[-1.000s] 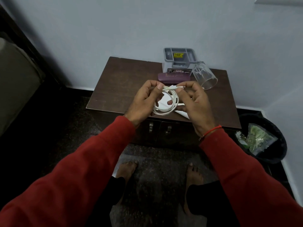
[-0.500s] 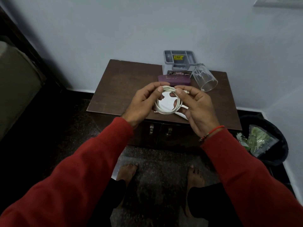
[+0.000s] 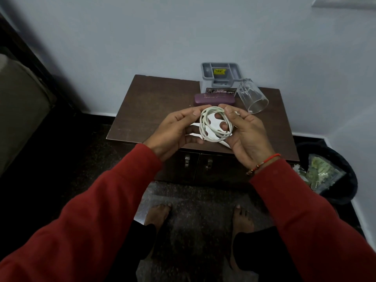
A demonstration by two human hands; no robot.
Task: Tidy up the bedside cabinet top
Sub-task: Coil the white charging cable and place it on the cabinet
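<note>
Both arms in red sleeves reach forward over the front edge of the bedside cabinet (image 3: 154,110), and the two hands meet above it. The left hand (image 3: 175,131) has its grip pinched on the left side of a coiled white cable (image 3: 213,127), thumb on top, fingers curled beneath. The right hand (image 3: 244,135) clamps the coil's right side, its thumb at the top of the loop and a fingertip showing through the ring; a red thread bracelet (image 3: 264,162) sits at that wrist. The cable is wound into several rough loops and is held in the air, just above the dark wooden counter, over something white (image 3: 227,143) lying on it that the hands mostly hide, so I cannot tell what it is.

At the back of the counter a grey plastic organiser (image 3: 220,75) with a yellow sticker stands against the pale wall. A purple case (image 3: 213,99) lies just in front of it, and a clear glass (image 3: 252,97) lies on its side to the right. Under the counter are two cabinet doors with metal handles (image 3: 198,160). On the speckled floor bare feet stand on a mat (image 3: 193,200), and a black bin (image 3: 333,171) holding plastic wrappers sits beside the cabinet on the right. A bed edge (image 3: 18,110) shows at the far left
</note>
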